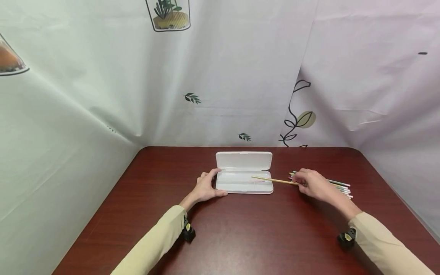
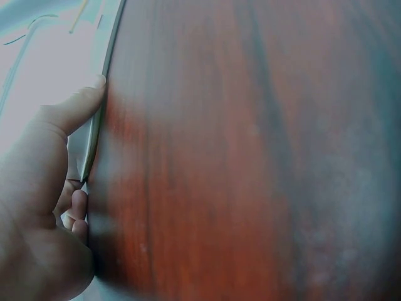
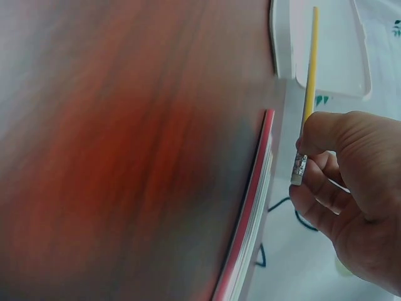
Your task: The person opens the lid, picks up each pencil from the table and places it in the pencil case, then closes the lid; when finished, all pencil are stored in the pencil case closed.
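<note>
A white pencil case [image 1: 237,186] lies on the table with its lid [image 1: 244,160] raised at the back. My left hand [image 1: 205,187] holds the case by its left end, thumb at the front edge and fingers toward the back corner. My right hand [image 1: 311,184] pinches a yellow pencil [image 3: 310,75] near its metal band and eraser end. In the head view, the pencil's other end reaches over the right part of the case. Beneath and beyond the right hand lies a bunch of several coloured pencils [image 1: 338,182] with white ends, partly hidden by it.
The dark red-brown wooden table [image 1: 220,236] has rounded far corners. Behind it and at both sides hangs a white printed cloth [image 1: 220,76]. Each wrist wears a small black camera, the left one [image 1: 188,231] and the right one [image 1: 346,238].
</note>
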A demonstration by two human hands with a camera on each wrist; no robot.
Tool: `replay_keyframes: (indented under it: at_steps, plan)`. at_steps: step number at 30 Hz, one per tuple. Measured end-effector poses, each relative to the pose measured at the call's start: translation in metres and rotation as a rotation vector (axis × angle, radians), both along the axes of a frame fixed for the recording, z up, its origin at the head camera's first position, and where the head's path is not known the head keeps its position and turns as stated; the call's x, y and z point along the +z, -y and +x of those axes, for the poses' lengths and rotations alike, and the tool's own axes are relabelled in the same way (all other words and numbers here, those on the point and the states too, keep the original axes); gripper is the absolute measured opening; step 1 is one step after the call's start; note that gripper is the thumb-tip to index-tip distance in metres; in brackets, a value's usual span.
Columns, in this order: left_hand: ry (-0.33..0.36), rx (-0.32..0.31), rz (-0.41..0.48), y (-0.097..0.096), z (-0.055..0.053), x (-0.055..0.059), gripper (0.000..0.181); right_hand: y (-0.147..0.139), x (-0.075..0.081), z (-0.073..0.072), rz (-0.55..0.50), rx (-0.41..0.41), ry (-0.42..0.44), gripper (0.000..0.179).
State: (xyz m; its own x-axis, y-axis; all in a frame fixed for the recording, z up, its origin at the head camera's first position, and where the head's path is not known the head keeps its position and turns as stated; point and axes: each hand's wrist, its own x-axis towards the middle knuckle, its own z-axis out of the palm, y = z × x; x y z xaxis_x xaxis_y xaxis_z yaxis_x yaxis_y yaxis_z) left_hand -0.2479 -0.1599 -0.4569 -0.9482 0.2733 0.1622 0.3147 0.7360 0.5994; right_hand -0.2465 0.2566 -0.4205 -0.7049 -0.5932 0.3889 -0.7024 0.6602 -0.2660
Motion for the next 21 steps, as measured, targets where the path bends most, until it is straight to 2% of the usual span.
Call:
replay_keyframes:
  at_steps: [13,21]
  plan:
    - [-0.022,-0.01,0.002,0.0,0.0,0.0,0.088,0.037,0.007,-0.016,0.027,0.021,0.045,0.023]
    - [-0.018,-0.011,0.003,0.0,0.001,0.001,0.088,0.057,0.006,-0.024,0.043,0.047,0.037,0.023]
